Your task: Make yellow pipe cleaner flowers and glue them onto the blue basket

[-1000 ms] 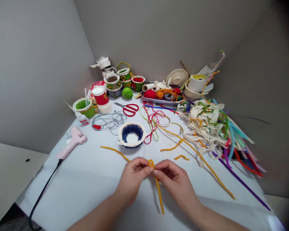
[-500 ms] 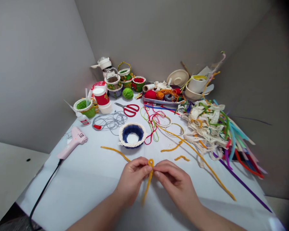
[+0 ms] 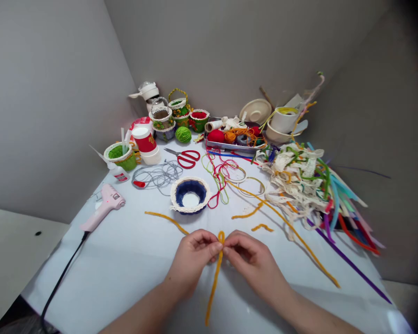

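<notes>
Cord [image 3: 214, 284], yellow and fuzzy, was at the near middle of the table [image 3: 132, 273] in the head view, bent into a narrow upright loop, its tail running down toward the near edge. The left hand [image 3: 192, 256] pinched it at the loop's base between thumb and forefinger, the remaining fingers curled in. The right hand [image 3: 254, 259] met it at the same spot, thumb and forefinger pinching from the right, its other fingers folded. A yellow length [image 3: 167, 218] reached out to the far left from behind the left hand; whether it belonged to the same cord could not be told.

Just beyond the hands sat a blue bowl [image 3: 191, 212] with a white lacy rim. Two short yellow pieces lay to its right, near a long yellow strand [image 3: 286, 221]. Farther off were red-handled scissors [image 3: 178, 156] and a metal tray [image 3: 230, 147] of yarn. A pink glue gun [image 3: 96, 216] lay on the left, and lace trimmings [image 3: 301, 169] were heaped on the right.
</notes>
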{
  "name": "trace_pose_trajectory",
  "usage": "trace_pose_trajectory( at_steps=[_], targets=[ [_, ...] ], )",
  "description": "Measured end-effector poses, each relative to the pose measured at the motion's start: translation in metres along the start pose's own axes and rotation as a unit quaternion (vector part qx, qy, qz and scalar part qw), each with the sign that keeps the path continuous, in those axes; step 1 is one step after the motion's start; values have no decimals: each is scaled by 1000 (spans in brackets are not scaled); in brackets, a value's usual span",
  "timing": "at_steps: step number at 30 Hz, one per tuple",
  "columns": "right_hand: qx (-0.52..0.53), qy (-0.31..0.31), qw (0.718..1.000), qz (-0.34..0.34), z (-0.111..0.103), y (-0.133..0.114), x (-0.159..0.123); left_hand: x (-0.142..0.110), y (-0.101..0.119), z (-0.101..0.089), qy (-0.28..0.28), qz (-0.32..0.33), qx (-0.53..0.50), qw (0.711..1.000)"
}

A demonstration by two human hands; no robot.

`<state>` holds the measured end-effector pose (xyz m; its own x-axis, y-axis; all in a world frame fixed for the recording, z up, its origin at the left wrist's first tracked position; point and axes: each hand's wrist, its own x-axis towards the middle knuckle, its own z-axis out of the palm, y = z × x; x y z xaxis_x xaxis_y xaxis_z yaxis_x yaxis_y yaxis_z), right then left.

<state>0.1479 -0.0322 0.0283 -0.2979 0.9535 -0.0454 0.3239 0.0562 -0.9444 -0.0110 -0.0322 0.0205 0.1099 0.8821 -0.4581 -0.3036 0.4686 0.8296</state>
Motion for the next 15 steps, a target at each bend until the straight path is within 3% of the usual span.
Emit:
trace_pose_trajectory(
  at_steps=[6,15],
  targets=[
    [-160,-20,982,-98,-1,2,-3,-2,8,4,33,-35,84,995],
    [-74,-51,996,-26,-3,2,-2,1,8,-2,-9,-90,48,995]
  ],
)
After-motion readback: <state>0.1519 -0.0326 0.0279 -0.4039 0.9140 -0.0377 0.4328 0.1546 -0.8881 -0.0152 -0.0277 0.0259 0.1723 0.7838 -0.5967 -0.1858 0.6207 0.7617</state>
